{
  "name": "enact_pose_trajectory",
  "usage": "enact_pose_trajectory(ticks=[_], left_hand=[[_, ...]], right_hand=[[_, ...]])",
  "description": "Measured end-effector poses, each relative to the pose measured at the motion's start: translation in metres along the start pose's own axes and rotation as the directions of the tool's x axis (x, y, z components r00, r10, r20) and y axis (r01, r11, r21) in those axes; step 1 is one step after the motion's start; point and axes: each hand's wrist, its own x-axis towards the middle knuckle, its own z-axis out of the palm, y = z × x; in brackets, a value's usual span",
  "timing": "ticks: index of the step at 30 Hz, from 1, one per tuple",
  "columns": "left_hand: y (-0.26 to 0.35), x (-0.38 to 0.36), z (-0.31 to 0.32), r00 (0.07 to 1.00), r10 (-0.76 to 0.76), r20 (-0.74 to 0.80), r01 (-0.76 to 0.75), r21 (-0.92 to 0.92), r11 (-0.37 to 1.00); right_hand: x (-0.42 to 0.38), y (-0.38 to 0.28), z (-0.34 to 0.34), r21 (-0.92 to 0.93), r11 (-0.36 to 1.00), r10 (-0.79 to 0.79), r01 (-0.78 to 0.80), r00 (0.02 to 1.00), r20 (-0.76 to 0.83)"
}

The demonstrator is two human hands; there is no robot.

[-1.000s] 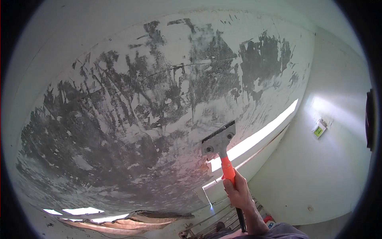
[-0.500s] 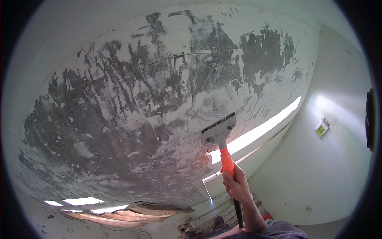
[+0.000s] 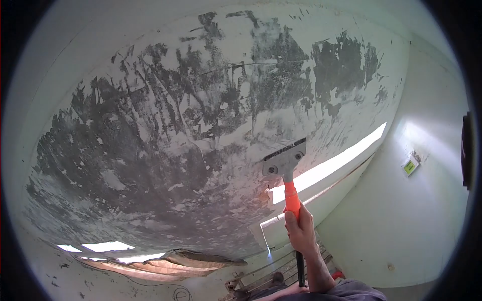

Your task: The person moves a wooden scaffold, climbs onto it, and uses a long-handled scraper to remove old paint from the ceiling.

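Observation:
A wide-bladed scraper point(image 3: 284, 159) with a grey metal head, an orange grip and a black lower shaft points up toward the patchy ceiling point(image 3: 181, 135). Its blade edge appears at or close to the surface; contact is hard to make out. My right hand point(image 3: 301, 232) is closed round the handle at the lower part of the orange section, thumb on the left side. Low in the view, part of my left arm or hand point(image 3: 295, 289) shows by the shaft's bottom end, its fingers hidden. Dark grey areas and remnants of white coating cover the ceiling.
A bright window opening point(image 3: 331, 163) runs along the right edge of the ceiling. Bunched tan fabric point(image 3: 175, 268) hangs near more bright openings at lower left. A pale wall point(image 3: 401, 220) with a small green-and-white box point(image 3: 410, 165) is at right. Slatted boards point(image 3: 261, 281) lie below.
The whole view has shifted slightly, so the ceiling and windows sit farther right. The scraper stands a little more upright, with my right hand still wrapped round it.

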Motion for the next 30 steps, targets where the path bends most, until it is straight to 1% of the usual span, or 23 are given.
enact_pose_trajectory(ticks=[3, 6, 8, 11, 12, 14, 15, 17, 18, 20, 21, 23, 24, 26, 28, 29, 30], left_hand=[[0.012, 0.008, -0.008, 1.0, 0.012, -0.014, -0.011, 0.051, 0.999], [0.032, 0.027, -0.019, 0.999, 0.035, -0.019, -0.033, 0.108, 0.994], [0.046, 0.041, -0.029, 0.999, 0.044, -0.015, -0.041, 0.15, 0.988], [0.058, 0.052, -0.038, 0.999, 0.037, -0.013, -0.033, 0.2, 0.979], [0.059, 0.054, -0.04, 0.999, 0.03, -0.012, -0.026, 0.214, 0.977], [0.057, 0.056, -0.037, 1.0, 0.015, -0.009, -0.013, 0.234, 0.972], [0.055, 0.055, -0.034, 1.0, 0.006, -0.008, -0.004, 0.241, 0.97], [0.05, 0.054, -0.027, 1.0, -0.005, -0.008, 0.006, 0.257, 0.966], [0.048, 0.055, -0.023, 1.0, -0.007, -0.008, 0.009, 0.266, 0.964], [0.045, 0.055, -0.018, 1.0, -0.008, -0.013, 0.012, 0.286, 0.958], [0.044, 0.056, -0.014, 1.0, -0.008, -0.016, 0.013, 0.294, 0.956], [0.035, 0.046, -0.002, 0.999, -0.02, -0.034, 0.029, 0.302, 0.953], [0.035, 0.044, 0.0, 0.999, -0.023, -0.043, 0.035, 0.308, 0.951], [0.04, 0.043, 0.008, 0.998, -0.013, -0.055, 0.03, 0.319, 0.947], [0.07, 0.037, 0.014, 0.997, -0.066, -0.036, 0.073, 0.239, 0.968], [0.079, 0.034, 0.017, 0.997, -0.063, -0.045, 0.072, 0.238, 0.969], [0.086, 0.03, 0.02, 0.991, -0.122, -0.064, 0.133, 0.23, 0.964]], right_hand=[[0.002, -0.001, 0.001, -0.012, 1.0, -0.003, 0.003, 1.0, 0.003], [0.002, 0.007, 0.001, 0.011, 0.998, -0.063, 0.063, 0.998, -0.017], [0.001, 0.005, -0.002, -0.034, 0.999, 0.012, -0.012, 1.0, -0.004], [0.002, -0.002, 0.0, -0.04, 0.999, 0.004, -0.005, 1.0, -0.025], [0.003, -0.004, 0.001, -0.041, 0.999, 0.008, -0.009, 0.999, -0.032], [0.004, -0.008, 0.0, -0.061, 0.997, -0.039, 0.036, 0.999, -0.034], [0.004, -0.007, -0.002, -0.066, 0.997, -0.03, 0.027, 0.999, -0.04], [0.005, -0.003, -0.005, -0.043, 0.999, 0.023, -0.023, 1.0, 0.014], [0.006, -0.002, -0.006, -0.047, 0.999, 0.027, -0.027, 1.0, 0.012], [0.008, -0.002, -0.009, 0.026, 1.0, 0.013, -0.015, 0.997, 0.073], [0.012, -0.008, -0.01, 0.022, 1.0, 0.017, -0.019, 0.997, 0.076], [0.018, -0.028, -0.007, 0.191, 0.981, 0.034, -0.043, 0.998, 0.047], [0.023, -0.038, -0.005, 0.205, 0.979, -0.021, 0.014, 0.999, 0.032], [0.026, -0.038, -0.003, 0.222, 0.975, -0.04, 0.03, 0.998, 0.041], [0.028, -0.033, 0.0, 0.242, 0.969, -0.058, 0.043, 0.997, 0.055], [0.027, -0.027, 0.001, 0.227, 0.972, -0.07, 0.057, 0.996, 0.051], [0.026, -0.023, 0.002, 0.212, 0.975, -0.081, 0.07, 0.996, 0.045]])
